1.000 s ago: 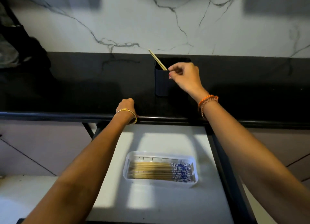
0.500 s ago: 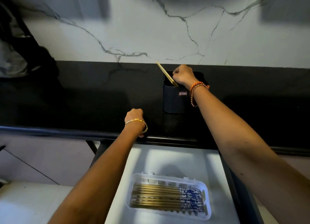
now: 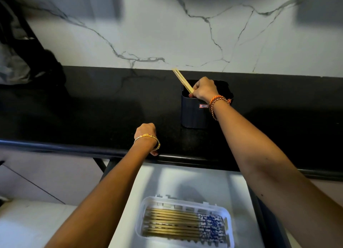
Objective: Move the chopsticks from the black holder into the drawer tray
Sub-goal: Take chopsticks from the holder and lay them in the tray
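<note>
Fingers of the right hand (image 3: 203, 89) are curled round a pair of pale chopsticks (image 3: 182, 80) at the mouth of the black holder (image 3: 194, 114), the hand sitting over the holder's opening so that its inside is hidden. The pair leans up and to the left out of the grip, the free ends rising past the holder's left rim toward the marble wall (image 3: 167, 30); the lower ends are covered by the hand and the holder. A braided orange bracelet (image 3: 216, 103) circles that wrist, just above a small red-edged label (image 3: 203, 106) on the holder's front. The holder stands upright on the dark countertop (image 3: 92, 108), close to the wall. The left hand (image 3: 146, 134), wearing a gold bangle (image 3: 148, 138), rests on the counter's front edge with its fingers curled over the rim, well apart from the holder. Below the counter an open drawer (image 3: 185, 182) shows a white floor, and on it lies a clear plastic tray (image 3: 185, 201). Inside the tray a row of chopsticks with blue patterned ends (image 3: 176, 223) lies side by side, the patterned ends to the right.
</note>
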